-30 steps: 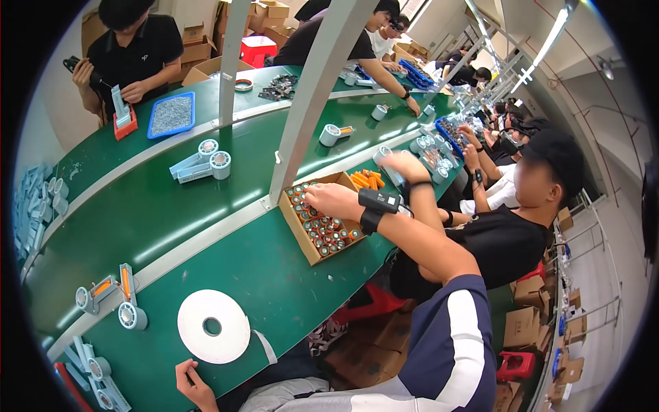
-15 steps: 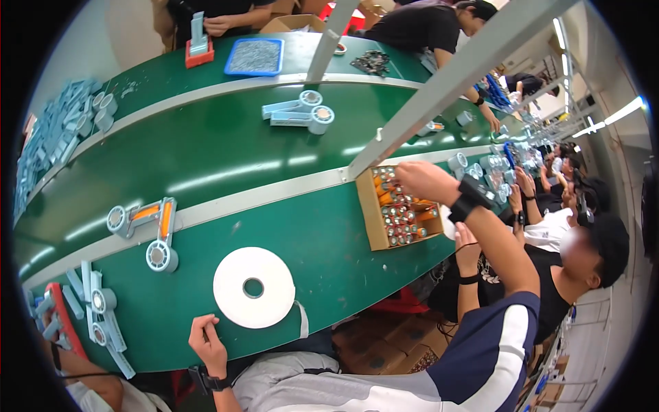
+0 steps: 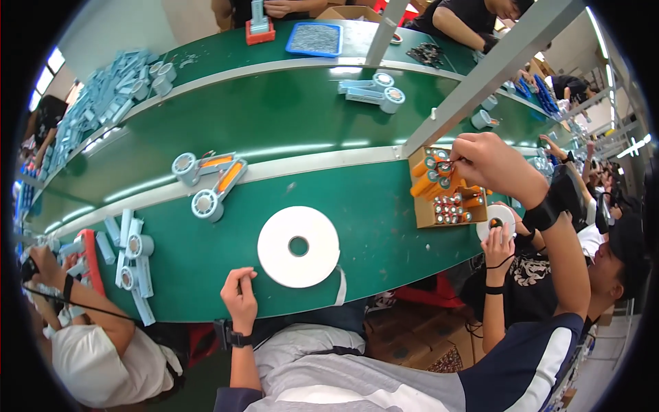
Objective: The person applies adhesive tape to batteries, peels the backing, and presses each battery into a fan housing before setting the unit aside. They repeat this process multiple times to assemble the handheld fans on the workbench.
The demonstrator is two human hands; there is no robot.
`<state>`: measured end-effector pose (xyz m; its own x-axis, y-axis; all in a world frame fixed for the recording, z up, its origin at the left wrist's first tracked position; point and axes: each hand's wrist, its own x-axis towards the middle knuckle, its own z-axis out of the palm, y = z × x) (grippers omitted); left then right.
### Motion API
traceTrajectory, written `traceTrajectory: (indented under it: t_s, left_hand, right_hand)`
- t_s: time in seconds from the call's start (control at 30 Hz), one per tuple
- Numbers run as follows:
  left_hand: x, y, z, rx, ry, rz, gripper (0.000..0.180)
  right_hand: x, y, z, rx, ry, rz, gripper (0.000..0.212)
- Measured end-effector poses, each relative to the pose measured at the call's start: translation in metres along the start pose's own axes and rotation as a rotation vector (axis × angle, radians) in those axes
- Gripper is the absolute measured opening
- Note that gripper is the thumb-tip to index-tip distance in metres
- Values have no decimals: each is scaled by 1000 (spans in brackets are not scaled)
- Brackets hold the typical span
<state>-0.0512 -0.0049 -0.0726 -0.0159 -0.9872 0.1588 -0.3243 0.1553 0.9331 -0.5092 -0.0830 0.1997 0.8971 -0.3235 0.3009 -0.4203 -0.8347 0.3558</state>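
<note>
My right hand [image 3: 489,163] is over a cardboard box [image 3: 427,218] of orange cylindrical battery cells with silvery ends. Its fingertips pinch dark wires on a battery pack [image 3: 427,182], a cluster of orange cells raised at the box's far left corner. The palm side is hidden. My left hand [image 3: 240,295] hovers by the table's front edge, fingers curled in and nothing seen between them. Just right of it lies a big white tape roll [image 3: 281,255], its loose end hanging toward the edge.
Two light-blue handheld fan housings [image 3: 208,205] with orange cells lie left, by the white rail. More blue housings [image 3: 141,246] sit near a red tray [image 3: 91,264]. A slanted metal post [image 3: 473,86] rises behind the box. Co-workers sit on both sides; a neighbour's hand [image 3: 498,245] holds a white roll.
The view has turned, so the table things sit further right. My right hand has raised an orange battery pack by its wires. My left hand stays curled by the table edge.
</note>
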Motion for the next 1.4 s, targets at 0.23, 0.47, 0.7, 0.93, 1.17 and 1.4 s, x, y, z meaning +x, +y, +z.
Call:
traceTrajectory:
  t_s: [0.23, 0.47, 0.7, 0.93, 1.17, 1.4]
  left_hand:
    - [-3, 7, 2, -85, 67, 19, 13]
    - [15, 51, 1, 202, -321, 387, 30]
    - [27, 54, 10, 454, -515, 540, 44]
    - [-34, 75, 52, 430, -582, 375, 24]
    - [-47, 51, 91, 473, -437, 280, 31]
    - [-40, 41, -5, 432, -448, 220, 22]
  right_hand:
    - [-22, -86, 141, 860, -218, 1481, 8]
    - [-55, -134, 182, 247, -271, 1361, 31]
    - [-8, -201, 165, 177, -16, 1781, 26]
    - [19, -187, 223, 173, 78, 2063, 35]
    - [16, -177, 227, 130, -26, 2017, 42]
    - [27, -180, 217, 166, -189, 1899, 38]
